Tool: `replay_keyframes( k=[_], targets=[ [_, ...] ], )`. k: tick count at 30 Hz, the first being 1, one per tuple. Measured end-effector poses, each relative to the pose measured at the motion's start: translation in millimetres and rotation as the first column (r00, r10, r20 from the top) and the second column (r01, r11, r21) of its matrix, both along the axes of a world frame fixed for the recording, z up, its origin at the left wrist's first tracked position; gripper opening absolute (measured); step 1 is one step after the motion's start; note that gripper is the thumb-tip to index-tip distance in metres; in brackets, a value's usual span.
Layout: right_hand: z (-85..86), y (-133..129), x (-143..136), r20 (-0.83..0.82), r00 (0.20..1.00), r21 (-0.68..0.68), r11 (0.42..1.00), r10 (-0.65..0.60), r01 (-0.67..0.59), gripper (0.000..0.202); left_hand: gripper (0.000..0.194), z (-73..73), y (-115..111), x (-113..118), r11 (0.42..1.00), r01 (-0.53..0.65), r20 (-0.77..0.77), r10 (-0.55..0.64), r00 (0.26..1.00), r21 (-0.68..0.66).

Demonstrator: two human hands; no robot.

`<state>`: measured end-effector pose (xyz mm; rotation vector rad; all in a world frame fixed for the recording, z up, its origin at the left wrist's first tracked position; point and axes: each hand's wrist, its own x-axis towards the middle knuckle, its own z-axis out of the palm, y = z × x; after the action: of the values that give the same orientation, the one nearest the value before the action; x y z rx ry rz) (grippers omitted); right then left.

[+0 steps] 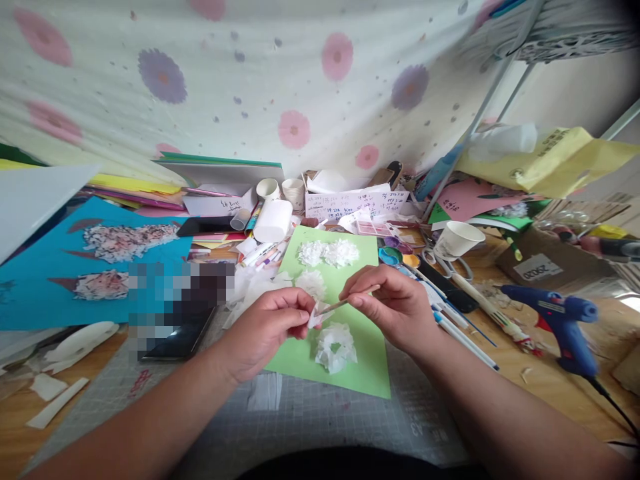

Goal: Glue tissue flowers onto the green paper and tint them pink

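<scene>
Over a green sheet of paper (367, 363), my left hand (283, 323) pinches a small piece of white tissue paper (316, 317). In my right hand (387, 303) is a thin wooden stick (336, 305), held between thumb and fingers, its lower end against the tissue. Below the hands, a ring of crumpled white tissue (336, 348) lies on the green sheet. Farther up are a crumpled tissue clump (311, 283), partly behind my hands, and a wider pair of clumps (329, 253) near the top edge.
A grey cutting mat (200, 427) lies under the green sheet. To the right are a blue glue gun (555, 307), a paper cup (459, 239), scissors (463, 267) and several pens (467, 341). A phone (180, 337) and blue sheet (30, 280) with tissue shapes lie left.
</scene>
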<state>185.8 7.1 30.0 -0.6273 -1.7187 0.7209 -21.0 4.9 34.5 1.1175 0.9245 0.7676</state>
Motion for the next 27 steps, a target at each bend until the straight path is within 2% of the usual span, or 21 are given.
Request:
replay_keyframes(
  k=[2,5,9,20,23,27],
  targets=[
    [-0.9,0.2,0.3,0.005,1.000,-0.007,1.000,-0.015,0.015,0.006,0.011,0.2,0.1,-1.3,1.000,0.023,0.012,-0.023,1.000,-0.004],
    [-1.1,-0.1,0.9,-0.007,1.000,-0.035,0.999,-0.016,0.016,0.006,0.014,-0.5,0.0,-1.5,0.998,0.059,-0.049,-0.057,0.997,0.039],
    [0.5,0.6,2.1,-0.076,0.997,-0.107,0.994,0.019,-0.027,0.007,0.015,-1.8,-0.2,0.2,0.997,0.032,-0.111,-0.023,0.994,0.074],
    [-1.6,2.0,1.8,-0.056,0.998,-0.163,0.986,0.009,-0.017,0.009,0.026,-5.5,-0.1,-1.2,0.999,0.038,0.028,-0.038,0.999,-0.005],
    [-2.0,2.1,0.5,-0.064,0.998,-0.163,0.987,-0.001,-0.009,0.010,0.022,-3.1,-0.5,-0.2,0.995,0.097,-0.035,-0.096,0.995,0.019],
    [-1.6,1.4,-0.7,-0.065,0.998,-0.166,0.986,-0.001,-0.010,0.009,0.017,-1.6,-1.6,2.0,0.992,0.113,-0.133,-0.104,0.986,0.062]
  ],
)
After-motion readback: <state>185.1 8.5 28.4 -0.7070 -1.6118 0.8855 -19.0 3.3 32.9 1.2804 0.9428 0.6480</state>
